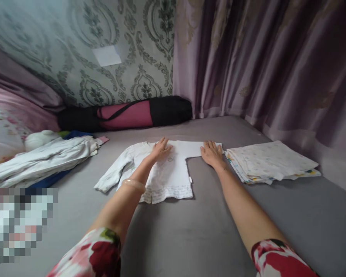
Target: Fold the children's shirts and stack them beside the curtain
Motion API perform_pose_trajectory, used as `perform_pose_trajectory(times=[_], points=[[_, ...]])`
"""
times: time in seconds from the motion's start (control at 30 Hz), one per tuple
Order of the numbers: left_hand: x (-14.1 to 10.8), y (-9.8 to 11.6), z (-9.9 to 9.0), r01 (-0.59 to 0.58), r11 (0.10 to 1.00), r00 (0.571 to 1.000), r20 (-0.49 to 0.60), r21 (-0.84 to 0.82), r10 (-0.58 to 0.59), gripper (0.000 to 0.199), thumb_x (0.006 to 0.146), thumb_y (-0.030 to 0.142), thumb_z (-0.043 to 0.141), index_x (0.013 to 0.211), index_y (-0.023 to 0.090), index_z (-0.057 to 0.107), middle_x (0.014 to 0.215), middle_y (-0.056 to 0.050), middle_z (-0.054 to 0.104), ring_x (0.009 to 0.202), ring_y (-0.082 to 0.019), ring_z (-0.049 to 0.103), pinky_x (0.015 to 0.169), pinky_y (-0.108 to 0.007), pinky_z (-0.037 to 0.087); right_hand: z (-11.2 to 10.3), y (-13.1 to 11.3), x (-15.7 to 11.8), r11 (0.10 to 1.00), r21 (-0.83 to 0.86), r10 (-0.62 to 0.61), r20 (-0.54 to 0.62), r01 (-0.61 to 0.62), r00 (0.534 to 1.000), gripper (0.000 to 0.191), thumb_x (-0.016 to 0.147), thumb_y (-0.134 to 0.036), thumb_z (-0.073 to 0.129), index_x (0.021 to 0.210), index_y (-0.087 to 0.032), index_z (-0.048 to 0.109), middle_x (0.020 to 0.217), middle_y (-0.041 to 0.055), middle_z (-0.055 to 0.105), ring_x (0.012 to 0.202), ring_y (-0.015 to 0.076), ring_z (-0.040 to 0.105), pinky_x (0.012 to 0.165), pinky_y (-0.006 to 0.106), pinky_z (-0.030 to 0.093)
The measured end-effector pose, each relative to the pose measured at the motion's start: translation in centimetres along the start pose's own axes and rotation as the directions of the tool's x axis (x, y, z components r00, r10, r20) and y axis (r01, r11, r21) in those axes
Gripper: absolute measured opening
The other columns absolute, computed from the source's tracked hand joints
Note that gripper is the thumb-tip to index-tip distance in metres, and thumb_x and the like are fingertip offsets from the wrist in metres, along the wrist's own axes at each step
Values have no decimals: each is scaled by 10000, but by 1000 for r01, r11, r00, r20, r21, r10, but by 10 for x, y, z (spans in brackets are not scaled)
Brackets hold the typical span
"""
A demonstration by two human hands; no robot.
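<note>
A small white long-sleeved shirt (173,175) lies spread on the grey bed sheet (173,238), with a line of print along its hem. My left hand (161,149) rests flat on the upper chest of the shirt, fingers apart. Over on the right sleeve, which is stretched straight out, my right hand (212,153) lies flat near the cuff. The shirt's left sleeve (115,173) slants down toward me, somewhat creased. Neither hand grips the cloth.
To the right sits a stack of folded patterned cloths (272,159). A heap of white and blue clothes (46,156) lies on the left. Along the patterned wall stretches a long black and maroon bag (127,115). Purple curtains (248,57) hang at the right. The lower left corner is blurred out.
</note>
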State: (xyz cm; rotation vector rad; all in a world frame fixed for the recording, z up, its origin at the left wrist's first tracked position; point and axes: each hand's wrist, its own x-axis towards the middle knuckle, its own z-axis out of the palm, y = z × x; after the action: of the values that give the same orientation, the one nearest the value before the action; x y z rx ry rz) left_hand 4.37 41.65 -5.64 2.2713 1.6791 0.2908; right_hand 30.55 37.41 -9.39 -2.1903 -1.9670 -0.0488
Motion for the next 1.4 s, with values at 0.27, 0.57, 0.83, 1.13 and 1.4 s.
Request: perform_pose_trajectory(times=[0.27, 0.57, 0.83, 1.13, 1.4], points=[[-98, -130, -49, 393, 920, 904, -188, 6, -385, 388, 887, 345, 516, 1195, 116, 572, 1187, -192, 648, 1123, -310, 605, 911, -371, 478, -20, -70, -2, 933, 129, -355, 167, 337, 920, 539, 1005, -337, 236, 1478, -107, 351, 1556, 126, 317, 1459, 233, 213, 1184, 484, 81], [-140, -179, -53, 546, 820, 815, -120, -169, -567, 256, 837, 401, 523, 845, 168, 630, 769, -72, 693, 762, -218, 652, 637, -265, 456, 0, -130, 18, 973, 44, -229, 297, 226, 927, 643, 998, -422, 194, 1522, -50, 227, 1607, 144, 146, 1477, 250, 125, 1182, 453, 118], [-151, -181, -73, 596, 762, 796, 56, -252, -603, 216, 744, 399, 638, 739, 189, 590, 600, -5, 623, 619, -181, 608, 534, -239, 383, 2, -184, 14, 950, 88, -312, 292, 299, 904, 643, 1004, -425, 161, 1534, -63, 200, 1610, 120, 146, 1482, 218, 108, 1192, 422, 64], [-165, -178, -89, 600, 749, 800, 203, -281, -565, 288, 625, 405, 750, 646, 188, 563, 538, 20, 553, 588, -171, 573, 509, -237, 358, 8, -204, 23, 962, 58, -272, 280, 266, 921, 572, 999, -340, 256, 1499, -64, 290, 1597, 140, 204, 1469, 248, 155, 1174, 448, 126], [-174, -200, -87, 416, 551, 825, 45, -724, -564, 296, 587, 397, 709, 637, 190, 504, 506, 63, 458, 467, -96, 431, 438, -201, 295, 10, -271, 8, 870, 141, -486, 96, 472, 868, 439, 951, -145, 287, 1315, -111, 529, 1356, 136, 547, 1241, 219, 482, 1057, 306, 308]])
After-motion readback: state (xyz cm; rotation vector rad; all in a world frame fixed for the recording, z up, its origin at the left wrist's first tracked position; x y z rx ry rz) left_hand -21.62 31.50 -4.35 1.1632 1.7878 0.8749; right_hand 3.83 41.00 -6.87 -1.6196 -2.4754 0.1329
